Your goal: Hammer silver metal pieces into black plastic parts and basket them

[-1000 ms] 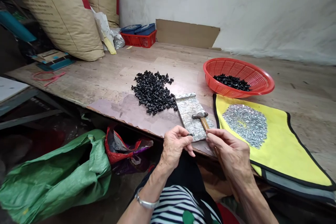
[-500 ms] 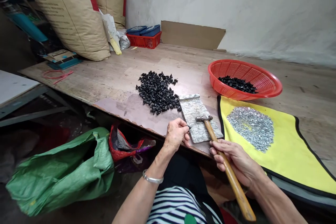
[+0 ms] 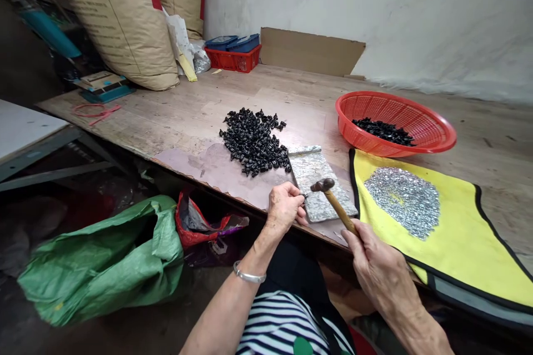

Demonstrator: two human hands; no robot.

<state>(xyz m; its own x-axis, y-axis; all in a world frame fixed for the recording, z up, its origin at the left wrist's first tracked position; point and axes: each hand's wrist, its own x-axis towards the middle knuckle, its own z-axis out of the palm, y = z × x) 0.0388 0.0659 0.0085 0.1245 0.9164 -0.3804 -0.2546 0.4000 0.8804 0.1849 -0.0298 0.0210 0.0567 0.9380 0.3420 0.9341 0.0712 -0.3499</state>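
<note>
My left hand [image 3: 283, 208] pinches a small black part [image 3: 303, 196] at the near left corner of a scratched metal plate [image 3: 318, 177] on the wooden table [image 3: 175, 116]. My right hand [image 3: 377, 263] is closed round the wooden handle of a small hammer [image 3: 332, 198]. The hammer's head hovers over the plate, just right of the pinched part. A pile of small black parts [image 3: 255, 141] lies left of the plate.
A red basket [image 3: 395, 122] with black parts stands at the right. Silver pieces [image 3: 402, 199] are heaped on a yellow mat [image 3: 466, 233]. Large paper sacks [image 3: 116, 16] and a small red crate [image 3: 233, 58] stand at the back. A green bag [image 3: 95, 260] lies below the table.
My right hand took up the hammer from the plate and raised its head beside the part. My left hand moved the black part onto the plate's near corner.
</note>
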